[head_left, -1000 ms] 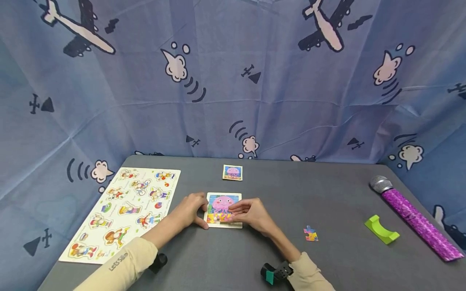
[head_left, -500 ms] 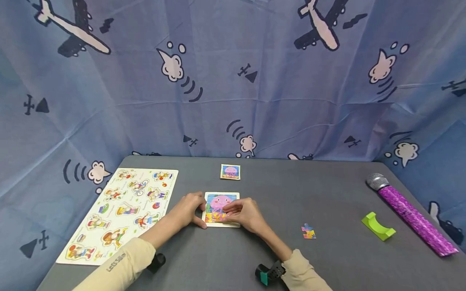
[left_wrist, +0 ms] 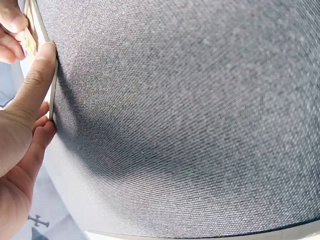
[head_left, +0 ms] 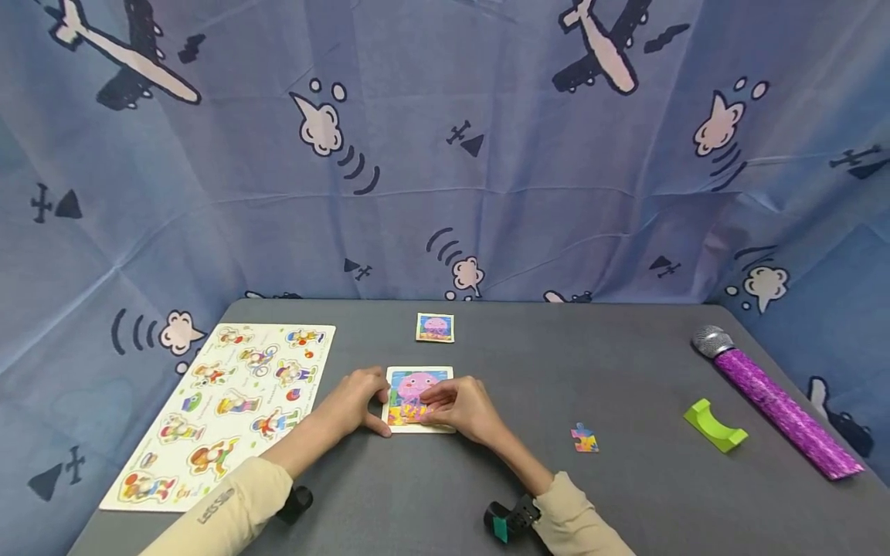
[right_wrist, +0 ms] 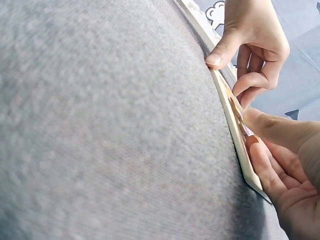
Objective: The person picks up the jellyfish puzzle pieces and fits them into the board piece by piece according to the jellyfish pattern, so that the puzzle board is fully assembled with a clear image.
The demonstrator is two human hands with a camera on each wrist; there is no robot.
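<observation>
A small framed jigsaw puzzle [head_left: 421, 374] with a pink octopus picture lies flat on the grey table. My left hand [head_left: 358, 400] holds its left edge, the thumb at the near left corner and the fingers along the side. Over the picture's lower right part, my right hand [head_left: 464, 409] pinches a puzzle piece [right_wrist: 247, 130] between thumb and fingers. In the right wrist view this piece is tilted against the board; its picture is mostly hidden. One loose colourful puzzle piece [head_left: 585, 439] lies to the right of my right hand.
A small octopus picture card [head_left: 435, 327] lies beyond the puzzle. To the left is a large white board of cartoon figures [head_left: 229, 401]. A green curved block [head_left: 715, 426] and a purple glittery microphone [head_left: 779, 405] lie on the right. A printed curtain [head_left: 389, 232] hangs behind.
The head view has shifted slightly. My right hand has pressed in a little over the puzzle's lower part, and the pale gap seen there earlier is no longer visible. My left hand stays put.
</observation>
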